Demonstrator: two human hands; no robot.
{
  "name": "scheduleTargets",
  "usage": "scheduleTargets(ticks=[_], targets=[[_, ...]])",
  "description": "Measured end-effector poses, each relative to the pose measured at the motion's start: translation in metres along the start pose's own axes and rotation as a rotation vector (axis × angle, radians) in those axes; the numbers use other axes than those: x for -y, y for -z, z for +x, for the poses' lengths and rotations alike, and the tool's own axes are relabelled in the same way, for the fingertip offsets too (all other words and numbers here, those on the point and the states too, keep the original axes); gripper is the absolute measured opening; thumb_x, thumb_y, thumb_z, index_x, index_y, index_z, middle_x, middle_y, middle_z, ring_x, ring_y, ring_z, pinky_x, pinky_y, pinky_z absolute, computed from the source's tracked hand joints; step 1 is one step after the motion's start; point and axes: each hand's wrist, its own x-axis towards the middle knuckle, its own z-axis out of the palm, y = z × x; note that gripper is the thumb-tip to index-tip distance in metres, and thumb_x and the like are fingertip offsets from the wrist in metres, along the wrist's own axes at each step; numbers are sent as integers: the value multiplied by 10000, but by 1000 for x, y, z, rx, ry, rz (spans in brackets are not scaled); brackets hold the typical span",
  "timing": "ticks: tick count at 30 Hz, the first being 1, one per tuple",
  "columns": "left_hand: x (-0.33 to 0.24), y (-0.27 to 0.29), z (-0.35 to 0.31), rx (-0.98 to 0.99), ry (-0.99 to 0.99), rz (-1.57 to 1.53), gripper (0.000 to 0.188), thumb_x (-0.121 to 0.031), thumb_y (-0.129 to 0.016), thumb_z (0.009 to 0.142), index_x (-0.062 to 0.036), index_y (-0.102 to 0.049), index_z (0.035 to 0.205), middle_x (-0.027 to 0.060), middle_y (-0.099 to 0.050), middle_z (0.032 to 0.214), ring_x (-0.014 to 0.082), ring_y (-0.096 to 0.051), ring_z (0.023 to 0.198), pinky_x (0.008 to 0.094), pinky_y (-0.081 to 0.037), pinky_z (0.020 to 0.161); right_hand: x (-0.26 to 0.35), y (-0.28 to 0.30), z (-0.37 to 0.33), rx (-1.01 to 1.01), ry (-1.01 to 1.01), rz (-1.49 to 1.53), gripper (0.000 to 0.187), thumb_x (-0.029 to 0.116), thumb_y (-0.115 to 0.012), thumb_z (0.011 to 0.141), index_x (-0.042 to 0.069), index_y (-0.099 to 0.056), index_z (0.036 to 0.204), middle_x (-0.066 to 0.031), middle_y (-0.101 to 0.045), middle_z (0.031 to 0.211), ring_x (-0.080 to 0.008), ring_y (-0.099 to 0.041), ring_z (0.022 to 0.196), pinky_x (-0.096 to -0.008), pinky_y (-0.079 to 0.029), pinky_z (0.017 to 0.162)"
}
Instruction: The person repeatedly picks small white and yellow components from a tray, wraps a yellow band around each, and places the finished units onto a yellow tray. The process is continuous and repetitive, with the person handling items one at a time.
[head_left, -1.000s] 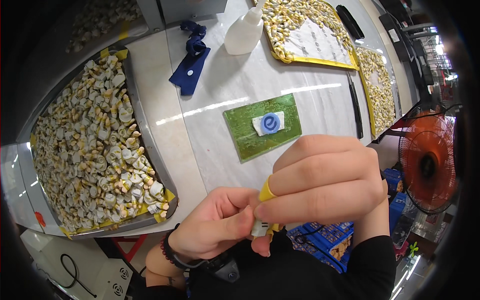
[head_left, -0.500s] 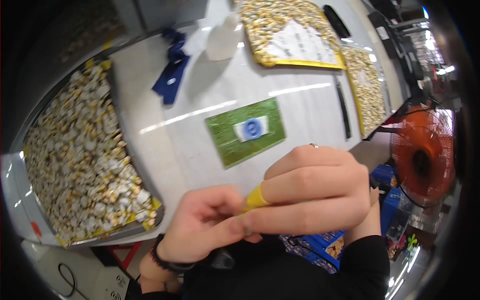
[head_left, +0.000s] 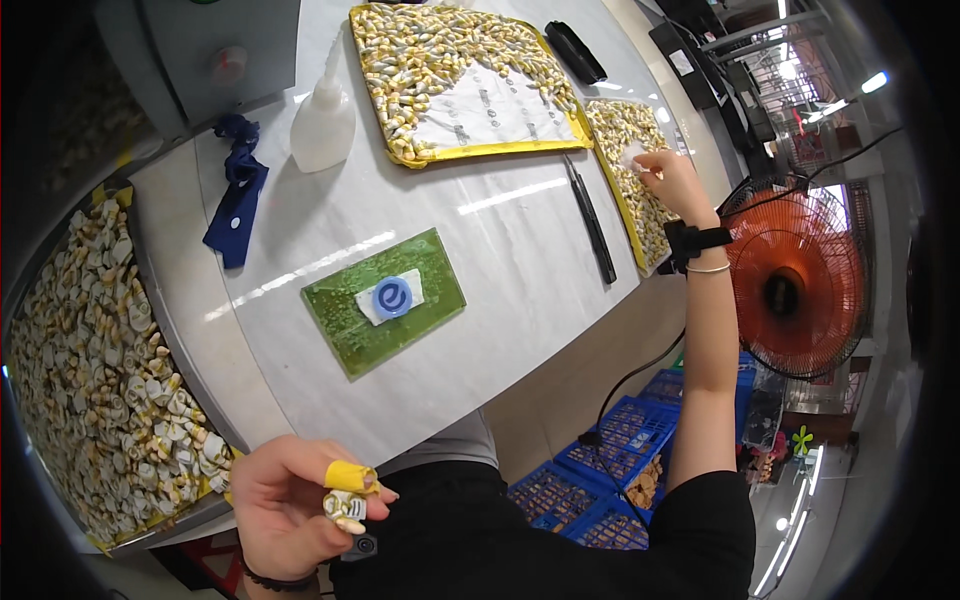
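At the lower left, my left hand [head_left: 290,505] pinches a small white-and-yellow printed piece [head_left: 345,505] between thumb and fingers. A yellow sleeve [head_left: 350,476] covers one of its fingertips. My right hand [head_left: 672,183] is stretched out to the far right, over the narrow yellow-rimmed tray [head_left: 630,220] of similar small pieces. Its fingers are closed together at the tray; what lies between them is too small to make out. On the table between my hands lies a green slab [head_left: 345,335] bearing a white paper and a round blue piece [head_left: 391,297].
A large tray [head_left: 500,152] of small pieces lies at the back. Black tweezers [head_left: 592,222], a white squeeze bottle [head_left: 323,130] and a dark blue cloth strip [head_left: 238,210] are on the table. A heaped tray [head_left: 110,370] stands left, an orange fan [head_left: 800,285] right, blue crates [head_left: 615,440] below.
My hands were together in front of me. They have parted: the left moved down and left with the small piece, the right reached out to the far right tray. The view has shifted.
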Motion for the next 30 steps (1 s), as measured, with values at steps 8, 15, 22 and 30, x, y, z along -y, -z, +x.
scheduleTargets(ticks=[8, 15, 22, 30], targets=[[-1, 0, -1, -9, -10, -9, 358, -178, -758, 726, 64, -550, 888, 185, -625, 779, 214, -628, 715, 383, -543, 715, 3, -6, 5, 0, -37, 22, 88, 52, -641, 726, -25, -633, 768, -182, -637, 751, -317, -620, 702, -358, -489, 652], [-2, 6, -5, -16, 15, -36, 360, -173, -764, 719, 64, -553, 888, 186, -626, 789, 220, -639, 725, 376, -545, 715, -5, -6, 4, -181, -21, 128, 133, 54, -603, 765, -16, -546, 863, -155, -614, 755, -274, -614, 714, -332, -478, 660], [-7, 10, -9, 6, -26, -41, 368, -186, -767, 717, 60, -553, 887, 180, -632, 774, 220, -639, 719, 377, -548, 703, -8, -11, 9, -29, -139, 133, 110, 55, -637, 724, -13, -657, 809, -149, -636, 732, -228, -620, 677, -304, -478, 625], [-5, 10, -10, -19, -21, -35, 369, -193, -769, 718, 59, -552, 878, 181, -633, 757, 230, -636, 717, 365, -545, 691, 11, -13, 3, -133, -34, 194, 125, 89, -658, 717, -19, -671, 778, -146, -649, 728, -225, -624, 657, -304, -484, 620]])
